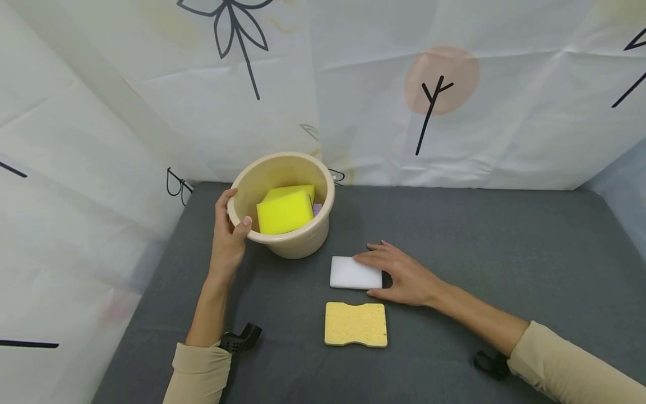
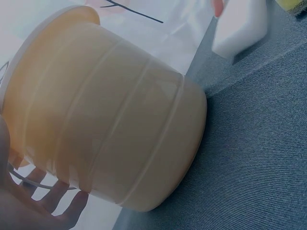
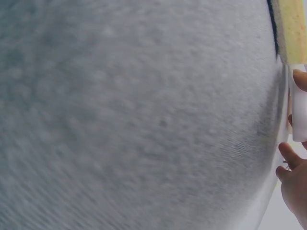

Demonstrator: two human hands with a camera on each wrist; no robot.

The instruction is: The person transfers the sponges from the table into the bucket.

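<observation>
At the left, my left hand grips the rim of a cream bucket, with the thumb over the edge and the fingers along the outside wall. Inside the bucket lie two bright yellow sponges and a bit of something purple. My right hand holds a white rectangular sponge at its right end, thumb at the near edge and fingers at the far edge. The right wrist view shows only part of the white sponge at its right border.
Nearer me on the dark grey table lies a pale yellow sponge with notched long sides. A white patterned cloth hangs behind the table and along its left side. The bucket stands close to the back edge.
</observation>
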